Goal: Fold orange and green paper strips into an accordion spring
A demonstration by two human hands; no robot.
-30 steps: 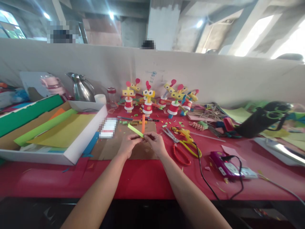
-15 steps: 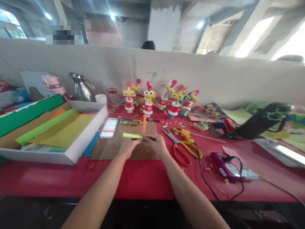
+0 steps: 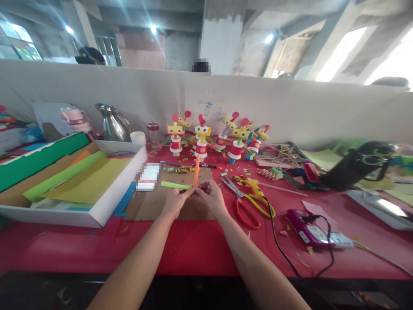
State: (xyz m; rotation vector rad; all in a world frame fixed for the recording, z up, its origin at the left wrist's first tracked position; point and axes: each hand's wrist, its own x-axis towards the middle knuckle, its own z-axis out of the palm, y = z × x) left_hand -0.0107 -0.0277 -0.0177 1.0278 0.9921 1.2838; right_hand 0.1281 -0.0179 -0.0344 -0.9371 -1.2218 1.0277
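Observation:
Over the brown cardboard (image 3: 145, 206), my left hand (image 3: 176, 202) and my right hand (image 3: 211, 197) meet with their fingertips together. A light green paper strip (image 3: 172, 185) sticks out to the left from their fingers. An orange paper strip (image 3: 196, 170) stands up from the same spot, so the two strips meet roughly at a right angle. Both hands are closed in a pinch where the strips cross; the exact fold is hidden by the fingers. Behind them stand several red and yellow paper robot figures (image 3: 201, 148) with round eyes.
To the left lies a white box (image 3: 124, 172) of coloured paper sheets. On the right are red-handled scissors (image 3: 247, 214), a yellow glue gun (image 3: 253, 187) and a purple power strip (image 3: 305, 228) with cables. A black bottle (image 3: 351, 168) leans farther right. A steel jug (image 3: 114, 125) stands behind the box.
The green strip has swung slightly and reaches a little farther left. The orange strip leans slightly more to the right. Both hands stay pinched together; the whole view has shifted slightly.

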